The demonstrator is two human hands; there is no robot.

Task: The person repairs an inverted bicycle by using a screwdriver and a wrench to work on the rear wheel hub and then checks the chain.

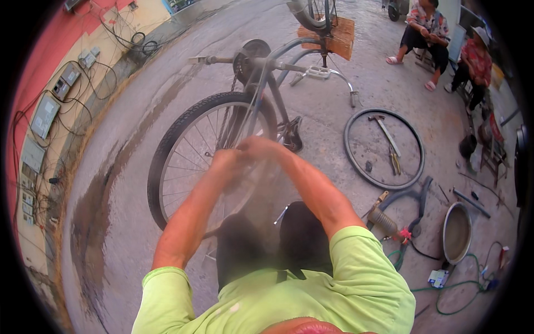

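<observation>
An upside-down bicycle (266, 80) stands in front of me. Its rear wheel (157, 153), with a black tyre and thin spokes, is on the side nearest me. Both hands meet at the near side of the frame, just above this wheel. My left hand (228, 158) is curled with its fingers turned inward, against my right hand (259, 146), which is closed too. A blur covers the fingertips, so what they grip cannot be made out. The chainwheel (250, 60) and a pedal (203, 59) are beyond the hands.
To the right, a loose tyre (346, 142) rings a hammer (386, 135) and pliers (395, 163). Nearer lie a hand pump (384, 221), a metal basin (457, 232) and green hose (477, 281). Two people (427, 36) sit at the far right. Meter boxes (44, 115) line the left wall.
</observation>
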